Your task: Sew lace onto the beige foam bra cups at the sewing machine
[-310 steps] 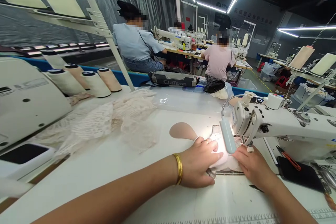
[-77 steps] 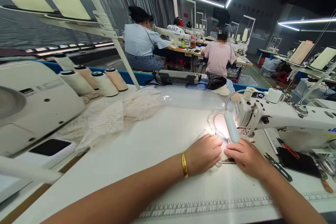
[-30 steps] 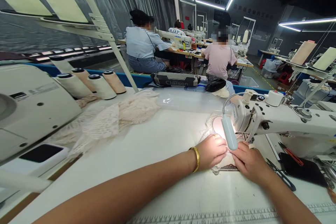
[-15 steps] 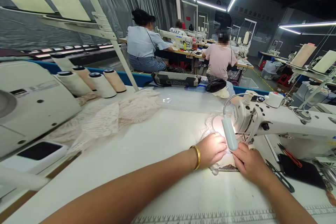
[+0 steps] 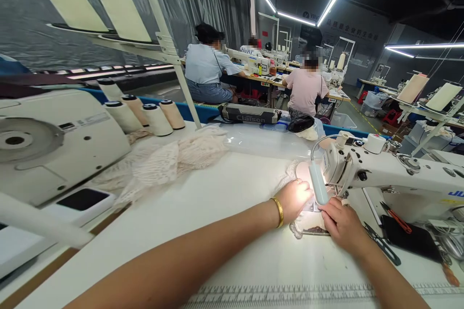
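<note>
Hands, 2. Left hand (image 5: pixel 295 200): fingers drawn together at the left side of the fabric (image 5: pixel 302 225); whether they grip it cannot be told. Right hand (image 5: pixel 342 222): fingers narrow, laid at the fabric's right side, just beside the needle area; grip likewise cannot be told.

Fabric, 1 lot, pale, lace-edged: on the counter (image 5: pixel 217 198), between and under the hands, at the head of the sewing machine (image 5: pixel 395 169).
Pad, 1, pink, rounded: just beyond the left hand, partly behind the lamp (image 5: pixel 318 183).
Lamp, 1, on a bent metal neck: over the fabric.
Bracelet (image 5: pixel 279 211), 1, gold: left wrist.
Scissors (image 5: pixel 383 244), 1 pair, dark: beside the right wrist.
Snips (image 5: pixel 397 217), 1, orange: on a black slab (image 5: pixel 413 246).
Ruler (image 5: pixel 290 294), 1 strip: along the near edge.
Lace heap (image 5: pixel 159 169), 1: left half of the counter.
Cones (image 5: pixel 158 119), 4, cream and peach: standing behind the lace heap, near the second machine (image 5: pixel 83 154).
Stand cones (image 5: pixel 119 12), 2, pale yellow: upper left.
Co-workers, 3 in view: seated at machines ahead.
</note>
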Action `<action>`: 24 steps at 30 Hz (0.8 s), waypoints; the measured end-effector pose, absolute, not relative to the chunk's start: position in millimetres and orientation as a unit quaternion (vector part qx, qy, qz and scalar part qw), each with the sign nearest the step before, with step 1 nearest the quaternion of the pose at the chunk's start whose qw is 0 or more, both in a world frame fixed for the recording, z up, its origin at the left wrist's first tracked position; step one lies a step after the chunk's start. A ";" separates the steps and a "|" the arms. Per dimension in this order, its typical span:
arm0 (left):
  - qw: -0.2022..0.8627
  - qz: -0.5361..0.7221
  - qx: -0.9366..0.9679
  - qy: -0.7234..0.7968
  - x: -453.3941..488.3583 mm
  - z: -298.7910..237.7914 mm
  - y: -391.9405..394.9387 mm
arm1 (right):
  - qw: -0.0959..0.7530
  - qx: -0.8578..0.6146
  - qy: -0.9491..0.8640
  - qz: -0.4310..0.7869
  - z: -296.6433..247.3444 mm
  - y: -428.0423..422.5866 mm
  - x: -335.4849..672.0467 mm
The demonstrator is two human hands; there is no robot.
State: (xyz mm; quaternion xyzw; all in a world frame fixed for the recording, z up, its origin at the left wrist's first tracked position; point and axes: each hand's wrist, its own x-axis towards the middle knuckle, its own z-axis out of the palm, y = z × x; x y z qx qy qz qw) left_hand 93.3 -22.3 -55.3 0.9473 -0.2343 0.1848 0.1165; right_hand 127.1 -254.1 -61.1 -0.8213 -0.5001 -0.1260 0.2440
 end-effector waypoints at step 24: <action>0.883 0.077 0.376 0.269 -36.1 -31.2 -54.2 | 0.764 -0.627 -0.110 0.104 -68.4 -218.8 -12.1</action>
